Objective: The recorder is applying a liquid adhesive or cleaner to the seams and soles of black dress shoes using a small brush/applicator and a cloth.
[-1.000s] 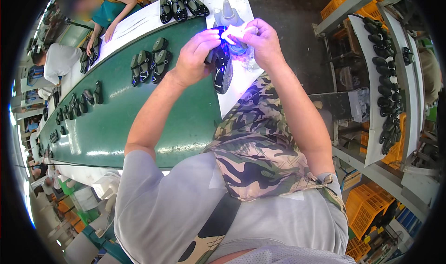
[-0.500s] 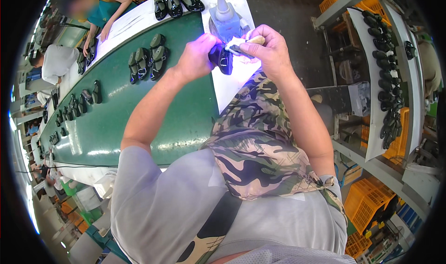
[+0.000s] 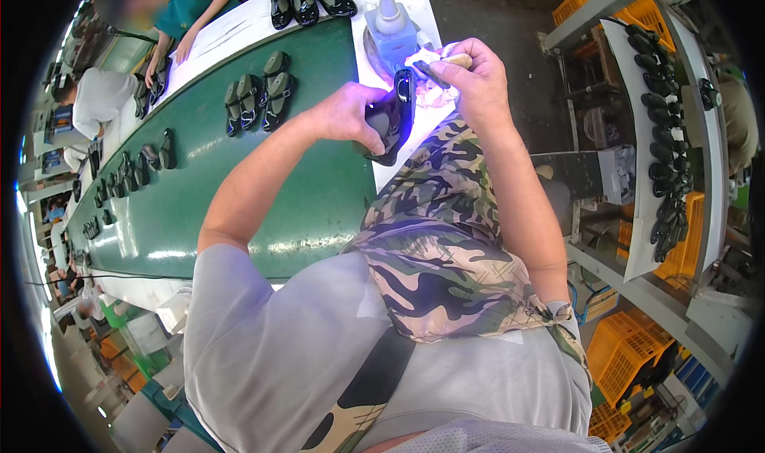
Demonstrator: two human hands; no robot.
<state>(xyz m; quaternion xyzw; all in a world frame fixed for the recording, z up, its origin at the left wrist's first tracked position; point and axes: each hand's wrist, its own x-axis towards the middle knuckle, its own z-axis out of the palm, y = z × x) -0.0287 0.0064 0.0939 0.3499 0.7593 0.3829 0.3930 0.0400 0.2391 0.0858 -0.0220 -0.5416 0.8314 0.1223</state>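
Observation:
My left hand [image 3: 348, 118] is closed round a glossy black shoe [image 3: 403, 106], tilted upright over the edge of the white work surface. In my right hand [image 3: 476, 82], just right of the shoe, is a small tool with a pale wooden handle [image 3: 457, 59]. Its head is dark and partly hidden by my fingers, so its exact kind does not show. Whitish crumpled cloth [image 3: 429, 94] lies beside and below the tool, under a violet light. Behind my hands stands a translucent bottle with a cone-shaped nozzle [image 3: 389, 23]. The tool and the shoe look apart.
A green belt [image 3: 311, 198] bearing several black shoes [image 3: 277, 98] runs along my left. More shoes [image 3: 303, 3] stand on the white ledge beyond it, where a co-worker's arm [image 3: 195, 31] reaches. At right, a rack [image 3: 637, 238] holds rows of shoes; orange crates [image 3: 625, 341] sit below.
My left hand has moved down and turned the shoe, which now shows more of its length. My right hand has shifted slightly right, away from the shoe, still holding the tool.

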